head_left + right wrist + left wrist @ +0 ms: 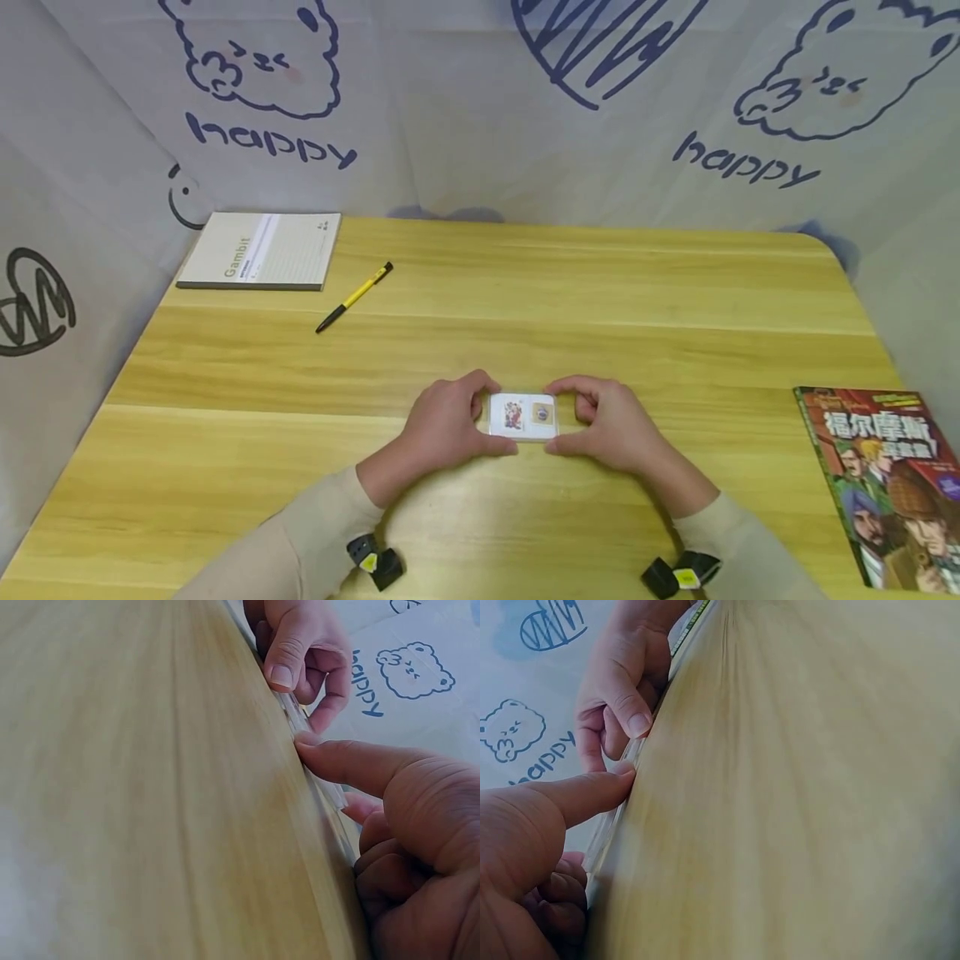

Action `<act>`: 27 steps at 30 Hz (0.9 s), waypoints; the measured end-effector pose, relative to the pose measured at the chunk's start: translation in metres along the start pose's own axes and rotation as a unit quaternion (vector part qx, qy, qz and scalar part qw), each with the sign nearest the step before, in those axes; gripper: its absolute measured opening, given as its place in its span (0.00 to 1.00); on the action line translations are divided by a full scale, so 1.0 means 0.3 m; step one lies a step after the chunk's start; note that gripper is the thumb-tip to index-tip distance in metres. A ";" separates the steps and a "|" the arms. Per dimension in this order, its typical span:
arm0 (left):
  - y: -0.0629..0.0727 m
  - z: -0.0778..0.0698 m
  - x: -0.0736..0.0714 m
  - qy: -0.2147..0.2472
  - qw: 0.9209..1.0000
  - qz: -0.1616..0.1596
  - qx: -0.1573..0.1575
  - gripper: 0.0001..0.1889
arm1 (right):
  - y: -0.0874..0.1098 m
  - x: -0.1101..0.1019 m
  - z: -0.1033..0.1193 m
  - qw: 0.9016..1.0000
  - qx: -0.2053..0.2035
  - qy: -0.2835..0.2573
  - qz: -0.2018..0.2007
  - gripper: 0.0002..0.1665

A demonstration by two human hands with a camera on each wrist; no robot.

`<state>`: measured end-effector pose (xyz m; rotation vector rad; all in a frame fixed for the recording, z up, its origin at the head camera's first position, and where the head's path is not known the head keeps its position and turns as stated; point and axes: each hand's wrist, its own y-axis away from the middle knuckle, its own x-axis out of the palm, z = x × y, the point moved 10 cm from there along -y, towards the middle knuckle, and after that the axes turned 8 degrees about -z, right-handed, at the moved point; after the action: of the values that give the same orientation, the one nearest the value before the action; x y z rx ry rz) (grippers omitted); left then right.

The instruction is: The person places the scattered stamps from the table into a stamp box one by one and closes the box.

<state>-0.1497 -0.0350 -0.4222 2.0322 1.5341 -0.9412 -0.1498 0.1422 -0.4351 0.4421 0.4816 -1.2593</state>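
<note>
A small flat clear plastic case lies on the wooden table in the head view. Inside it are a white insert, a colourful printed picture on the left and a small tan square with a dark round mark on the right. My left hand pinches its left end between thumb and forefinger. At the opposite end, my right hand grips the corners the same way. Both wrist views catch the case edge-on as a thin transparent strip low against the tabletop, with both thumbs along its near edge.
A yellow and black pen lies left of centre, beyond the left hand. The notebook sits at the far left corner. On the right edge rests a colourful comic-style book. White cloth with drawings hangs behind the wooden table.
</note>
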 end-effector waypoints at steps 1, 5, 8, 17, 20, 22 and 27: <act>0.000 0.001 0.000 0.002 1.000 -0.001 0.001 0.34 | 0.000 0.000 0.000 1.000 -0.003 0.001 0.000 0.35; 0.001 0.007 0.000 0.011 1.000 0.004 -0.004 0.35 | -0.002 -0.001 0.001 1.000 -0.010 0.003 -0.001 0.35; -0.002 0.009 0.004 0.011 1.000 0.014 -0.006 0.35 | -0.003 -0.002 -0.001 1.000 -0.010 0.004 -0.001 0.35; -0.010 -0.005 0.010 0.002 1.000 0.021 0.002 0.35 | -0.003 -0.007 -0.008 1.000 -0.006 0.005 0.000 0.35; -0.010 -0.009 0.011 0.003 1.000 0.026 0.001 0.35 | 0.001 -0.008 -0.007 1.000 -0.003 0.001 0.003 0.37; -0.010 -0.010 0.011 0.006 1.000 0.029 -0.003 0.36 | 0.004 -0.009 -0.002 1.000 -0.003 -0.005 0.005 0.39; -0.013 -0.006 -0.001 0.030 0.999 0.029 -0.022 0.42 | 0.006 -0.020 0.009 0.999 -0.010 -0.035 -0.001 0.43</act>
<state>-0.1531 -0.0329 -0.4204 2.0799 1.5059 -0.8239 -0.1492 0.1458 -0.4293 0.3804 0.4352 -1.2661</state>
